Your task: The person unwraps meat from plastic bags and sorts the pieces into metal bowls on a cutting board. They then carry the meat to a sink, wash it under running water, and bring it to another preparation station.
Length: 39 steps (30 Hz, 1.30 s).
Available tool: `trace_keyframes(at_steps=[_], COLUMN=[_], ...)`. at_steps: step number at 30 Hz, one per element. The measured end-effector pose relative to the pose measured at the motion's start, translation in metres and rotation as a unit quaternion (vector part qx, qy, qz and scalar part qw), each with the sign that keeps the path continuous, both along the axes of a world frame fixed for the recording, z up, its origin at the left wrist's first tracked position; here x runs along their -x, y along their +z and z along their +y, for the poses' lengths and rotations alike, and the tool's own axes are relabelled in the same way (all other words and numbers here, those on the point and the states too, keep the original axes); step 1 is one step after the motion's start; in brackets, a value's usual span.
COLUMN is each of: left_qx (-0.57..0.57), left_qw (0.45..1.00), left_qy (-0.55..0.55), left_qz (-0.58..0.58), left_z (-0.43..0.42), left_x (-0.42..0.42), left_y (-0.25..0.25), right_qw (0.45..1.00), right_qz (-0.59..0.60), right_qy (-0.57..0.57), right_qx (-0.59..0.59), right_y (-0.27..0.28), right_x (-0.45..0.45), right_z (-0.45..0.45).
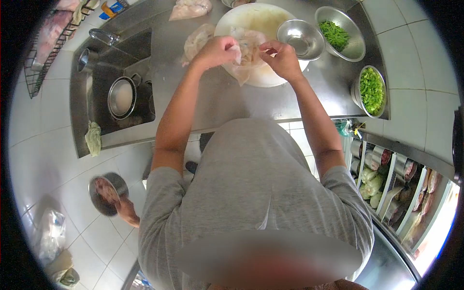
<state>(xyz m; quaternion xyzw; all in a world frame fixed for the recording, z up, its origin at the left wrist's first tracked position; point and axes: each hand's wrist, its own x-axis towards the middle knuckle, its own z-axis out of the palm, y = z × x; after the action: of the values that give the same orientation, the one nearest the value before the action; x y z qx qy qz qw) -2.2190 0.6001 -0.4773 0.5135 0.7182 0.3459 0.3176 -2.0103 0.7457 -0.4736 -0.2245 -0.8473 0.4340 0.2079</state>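
My left hand (218, 52) is closed on the edge of a thin plastic bag (243, 72) lying over the round white cutting board (270, 79). Pale pieces show inside the bag. At the bag's right side is my right hand (282, 59), thumb and index finger bent toward each other; whether they pinch anything is too small to make out. An empty metal bowl (300, 40) sits on the board's right part, just behind my right hand. Another plastic bag (197, 41) with pale contents lies left of the board.
Bowls of green beans (333, 36) and chopped greens (371, 92) stand at the right. The sink (137, 50) with a pot is at the left. Another person's hand (126, 211) holds a metal bowl (102, 207) at lower left. Open refrigerated shelves (406, 193) are lower right.
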Motion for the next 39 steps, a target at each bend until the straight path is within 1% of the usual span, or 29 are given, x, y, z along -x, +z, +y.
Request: trace_keyframes(at_steps=[3,4,7,8,10,11,13,14,15,16,17,19,20,21,23,24,26,28,29,30,31,32,34,35,37,38,39], left_qx=[0.02,0.012,0.034,0.054,0.005,-0.019,0.035,0.007,-0.02,0.008,0.05,0.135,0.114,0.094,0.09,0.067,0.057,0.039,0.091,0.142,0.194,0.203,0.222,0.229,0.237,0.222,0.207], left_qw=[0.992,0.992,0.998,0.998,0.996,0.99,0.978,0.973,0.966,0.962,0.961,0.958,0.959,0.959,0.947,0.952,0.942,0.933,0.939,0.941,0.94,0.934,0.92,0.919,0.919,0.924,0.927], left_qy=[0.011,0.006,-0.006,-0.009,0.056,0.088,0.104,0.114,0.125,0.132,0.131,0.124,0.13,0.136,0.135,0.119,0.127,0.134,0.123,0.114,0.109,0.126,0.154,0.163,0.183,0.196,0.208], left_qz=[-0.125,-0.127,-0.047,-0.009,0.073,0.112,0.18,0.201,0.224,0.24,0.237,0.222,0.225,0.228,0.277,0.275,0.306,0.331,0.308,0.285,0.259,0.267,0.285,0.275,0.256,0.244,0.232], left_z=[0.005,0.008,0.007,0.006,0.005,0.004,0.006,0.006,0.007,0.009,0.012,0.013,0.013,0.013,0.015,0.017,0.022,0.027,0.029,0.031,0.033,0.034,0.036,0.039,0.047,0.049,0.05], left_x=[0.008,0.009,0.002,-0.005,-0.013,-0.021,-0.027,-0.028,-0.028,-0.025,-0.026,-0.032,-0.03,-0.028,-0.029,-0.024,-0.024,-0.024,-0.028,-0.031,-0.035,-0.04,-0.049,-0.053,-0.059,-0.058,-0.054], left_y=[0.02,0.014,-0.011,-0.007,-0.017,-0.015,-0.008,-0.01,-0.011,-0.014,-0.005,0.02,0.013,0.008,0.002,-0.009,-0.025,-0.038,-0.027,-0.002,0.011,0.009,0.008,0.007,0.007,0.003,-0.004], right_qw=[0.996,0.994,0.997,0.993,0.984,0.978,0.959,0.945,0.946,0.945,0.942,0.936,0.931,0.926,0.913,0.9,0.873,0.855,0.846,0.844,0.84,0.836,0.854,0.861,0.892,0.904,0.929], right_qz=[0.019,0.023,-0.069,-0.025,-0.034,-0.041,-0.142,-0.193,-0.155,-0.115,-0.077,-0.116,-0.138,-0.167,-0.225,-0.231,-0.229,-0.262,-0.278,-0.304,-0.328,-0.351,-0.366,-0.374,-0.327,-0.306,-0.269], right_qy=[0.041,0.059,0.02,0.042,0.018,0.007,0.01,0.013,0.022,0.029,0.036,0.088,0.113,0.108,0.1,0.098,0.09,0.089,0.089,0.102,0.118,0.135,0.156,0.164,0.176,0.183,0.205], right_qx=[0.075,0.093,-0.02,-0.103,-0.172,-0.205,-0.246,-0.265,-0.286,-0.306,-0.325,-0.322,-0.318,-0.319,-0.325,-0.356,-0.42,-0.439,-0.446,-0.43,-0.415,-0.4,-0.334,-0.303,-0.259,-0.235,-0.15], right_y=[-0.011,-0.014,-0.011,-0.012,-0.024,-0.021,-0.013,-0.007,-0.007,-0.006,-0.005,-0.003,-0.003,-0.001,0.004,0.001,-0.006,-0.01,-0.011,-0.011,-0.009,-0.006,0.001,0.001,-0.027,-0.038,-0.039], right_x=[0.004,0.005,0.012,0.015,0.025,0.029,0.035,0.037,0.038,0.039,0.041,0.044,0.045,0.047,0.054,0.055,0.062,0.066,0.066,0.068,0.072,0.076,0.083,0.085,0.091,0.092,0.09], right_z=[0.006,0.007,-0.002,-0.001,0.008,0.007,0.01,0.009,0.009,0.01,0.012,0.01,0.008,0.007,0.009,0.011,0.016,0.023,0.024,0.026,0.029,0.032,0.036,0.041,0.058,0.064,0.07])
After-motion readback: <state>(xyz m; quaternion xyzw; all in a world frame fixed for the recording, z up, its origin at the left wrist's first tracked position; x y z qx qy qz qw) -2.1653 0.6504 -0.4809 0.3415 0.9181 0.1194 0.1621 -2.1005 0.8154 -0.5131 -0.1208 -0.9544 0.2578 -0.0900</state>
